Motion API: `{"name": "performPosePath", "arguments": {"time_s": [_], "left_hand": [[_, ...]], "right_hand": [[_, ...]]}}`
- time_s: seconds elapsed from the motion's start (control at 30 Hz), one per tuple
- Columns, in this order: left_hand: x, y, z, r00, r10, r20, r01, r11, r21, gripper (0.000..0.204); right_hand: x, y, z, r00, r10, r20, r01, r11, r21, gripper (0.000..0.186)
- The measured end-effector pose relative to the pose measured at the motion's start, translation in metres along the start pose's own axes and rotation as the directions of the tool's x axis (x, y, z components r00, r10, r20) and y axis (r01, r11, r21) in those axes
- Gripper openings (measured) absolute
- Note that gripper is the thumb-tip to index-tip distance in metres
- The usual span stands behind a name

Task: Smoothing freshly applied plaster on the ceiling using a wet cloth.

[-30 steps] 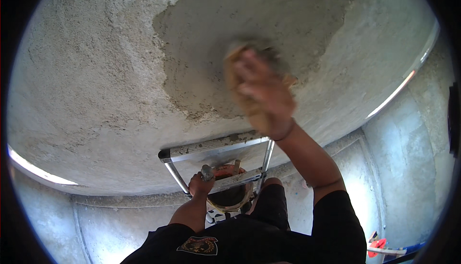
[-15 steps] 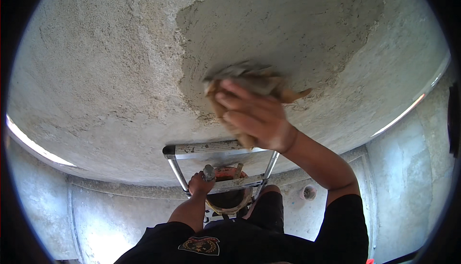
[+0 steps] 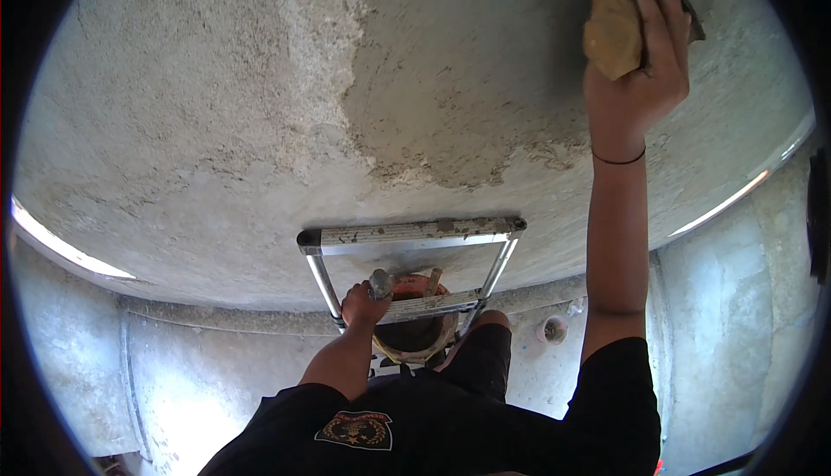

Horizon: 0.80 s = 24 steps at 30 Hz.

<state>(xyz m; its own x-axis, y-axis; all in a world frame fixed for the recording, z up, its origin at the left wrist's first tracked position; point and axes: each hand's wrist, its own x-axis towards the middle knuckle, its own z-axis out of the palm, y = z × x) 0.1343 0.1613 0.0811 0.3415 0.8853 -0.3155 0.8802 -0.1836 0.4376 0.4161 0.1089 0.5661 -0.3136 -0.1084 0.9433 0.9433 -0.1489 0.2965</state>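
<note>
My right hand [image 3: 645, 61] presses a crumpled piece of brown paper [image 3: 613, 39] against the wall, high on the right, with its fingers bent over it. Under and around the paper spreads a darker, damp-looking patch of plaster [image 3: 467, 69], with a ragged lower edge. Low in the middle, my left hand [image 3: 363, 305] is closed beside the left rail of an aluminium ladder [image 3: 415, 232]. A grey, round-ended object [image 3: 380, 283] sticks up from that fist; its kind cannot be made out. The ladder's top rung is spotted with mortar.
Below the ladder's upper rungs hangs or stands a bucket [image 3: 450, 331] with dark contents and a stick-like handle [image 3: 434, 281] rising from it. A small pail [image 3: 552, 330] stands on the floor at the right. Rough, paler wall [image 3: 190, 112] extends leftward.
My right hand has swept up and to the right across the wall with the brown paper, straightening the arm. My left hand stays by the ladder, still closed.
</note>
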Motion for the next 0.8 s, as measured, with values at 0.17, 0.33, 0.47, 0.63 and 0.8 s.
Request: {"name": "performPosePath", "arguments": {"time_s": [0.17, 0.33, 0.47, 0.63, 0.8], "left_hand": [[-0.003, -0.001, -0.004, 1.000, -0.002, -0.019, 0.002, 1.000, 0.010, 0.064], [0.000, -0.003, -0.001, 1.000, -0.006, 0.010, 0.007, 1.000, -0.014, 0.065], [-0.001, 0.000, -0.003, 0.999, -0.023, 0.043, 0.025, 0.999, -0.037, 0.066], [0.000, -0.007, 0.000, 1.000, 0.008, 0.027, -0.008, 1.000, -0.001, 0.065], [-0.003, 0.002, -0.007, 0.999, -0.008, 0.037, 0.009, 1.000, -0.004, 0.064]], "right_hand": [[-0.021, -0.011, 0.003, 0.992, 0.125, 0.019, -0.127, 0.988, 0.088, 0.031], [-0.117, -0.089, -0.011, 0.836, -0.167, 0.523, -0.074, 0.910, 0.408, 0.040], [-0.162, -0.111, -0.032, 0.641, -0.327, 0.694, -0.177, 0.817, 0.548, 0.034], [-0.134, -0.076, -0.029, 0.898, -0.040, 0.437, -0.145, 0.914, 0.380, 0.030], [-0.111, -0.071, -0.014, 0.945, 0.017, 0.327, -0.116, 0.951, 0.285, 0.030]]}}
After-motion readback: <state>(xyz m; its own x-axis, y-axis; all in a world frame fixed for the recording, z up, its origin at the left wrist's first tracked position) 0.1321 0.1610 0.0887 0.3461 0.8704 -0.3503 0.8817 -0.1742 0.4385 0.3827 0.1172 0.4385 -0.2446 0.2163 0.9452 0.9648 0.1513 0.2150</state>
